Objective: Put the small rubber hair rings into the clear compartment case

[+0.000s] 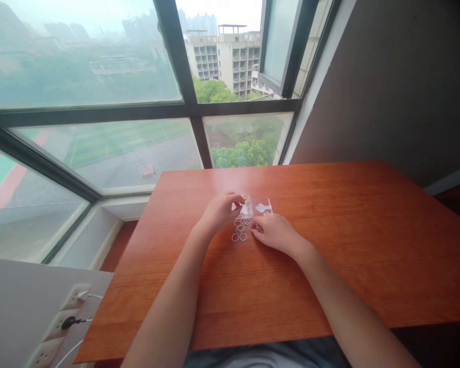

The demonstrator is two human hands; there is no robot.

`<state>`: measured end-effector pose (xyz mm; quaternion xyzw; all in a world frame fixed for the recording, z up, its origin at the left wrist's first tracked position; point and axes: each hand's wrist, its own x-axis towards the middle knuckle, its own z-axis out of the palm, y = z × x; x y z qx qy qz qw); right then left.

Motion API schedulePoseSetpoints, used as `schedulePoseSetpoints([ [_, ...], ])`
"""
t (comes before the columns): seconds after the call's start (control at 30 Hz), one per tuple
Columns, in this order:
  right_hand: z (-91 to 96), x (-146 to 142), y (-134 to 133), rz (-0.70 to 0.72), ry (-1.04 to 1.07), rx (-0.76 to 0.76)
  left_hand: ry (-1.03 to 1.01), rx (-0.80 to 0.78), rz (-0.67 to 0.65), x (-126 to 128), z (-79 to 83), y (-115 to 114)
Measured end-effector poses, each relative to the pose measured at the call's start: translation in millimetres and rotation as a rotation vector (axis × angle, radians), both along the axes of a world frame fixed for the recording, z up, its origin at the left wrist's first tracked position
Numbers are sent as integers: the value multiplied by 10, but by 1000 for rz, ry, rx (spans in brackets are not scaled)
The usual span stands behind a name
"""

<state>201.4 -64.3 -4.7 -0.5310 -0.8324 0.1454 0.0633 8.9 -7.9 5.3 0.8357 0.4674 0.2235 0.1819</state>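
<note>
A small clear plastic box (246,210) lies on the table with its lid (263,206) folded out to the right, and some small gold-coloured pieces (246,200) show at its far side. My left hand (227,208) is at the box's left edge, thumb and fingers closed together; what they pinch is too small to make out. In front of the box several silver-coloured rings (240,229) lie flat in a loose cluster. Just right of them my right hand (273,231) rests low over the table, its fingertips pinched on what looks like one such ring.
The reddish-brown wooden table (352,245) reaches far to the right. Behind and to the left stand dark-framed windows (191,110), one pane swung outward. Wall sockets (63,322) with plugs and cables sit low at the left, beside the table's edge.
</note>
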Motion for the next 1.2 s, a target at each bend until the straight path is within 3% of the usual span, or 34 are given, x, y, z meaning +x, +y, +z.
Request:
schedulePoseSetpoints([
  [0.33,33,-103,-59,-31,-120,36,-3,13,-10,-19,-1,5],
  [0.57,-8,-2,21,-59,133,35,-29,-8,-23,-7,23,-2],
  [0.83,67,70,47,-103,544,70,-149,-52,-139,41,87,-77],
  [1.03,60,91,58,-153,622,58,-203,-121,-256,72,174,-120],
  [1.2,47,93,61,-174,656,31,-207,-109,-248,87,169,-115],
])
